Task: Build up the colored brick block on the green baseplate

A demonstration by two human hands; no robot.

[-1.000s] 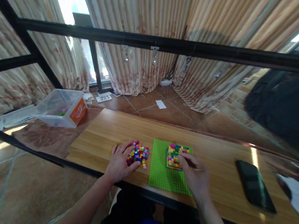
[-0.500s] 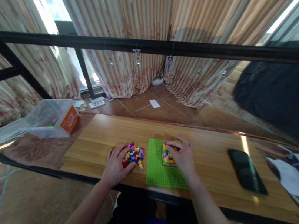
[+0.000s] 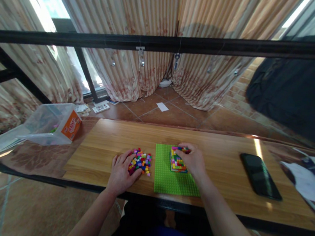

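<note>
A heap of small multicoloured toy bricks [image 3: 140, 162] lies on the wooden table. My left hand [image 3: 124, 171] rests at the heap's left side, fingers apart and curved over its edge, thumb along the near side. To the right is a green studded baseplate [image 3: 162, 182], carrying a square block built of multicoloured bricks [image 3: 178, 164]. Over the far right part of this block is my right hand [image 3: 194, 161], its thumb and fingers drawn together at the top layer. Whatever sits between those fingertips is too small and covered to make out.
A black phone [image 3: 261, 176] lies on the table's right side, with papers [image 3: 299, 180] beyond it. Left of the table stands a clear plastic box [image 3: 47, 121] with an orange label. A black metal bar [image 3: 162, 44] crosses in front of the curtains.
My right hand's fingers have shifted slightly on top of the built block, uncovering more of its surface. My left hand stays by the heap. The whole view has tilted a little.
</note>
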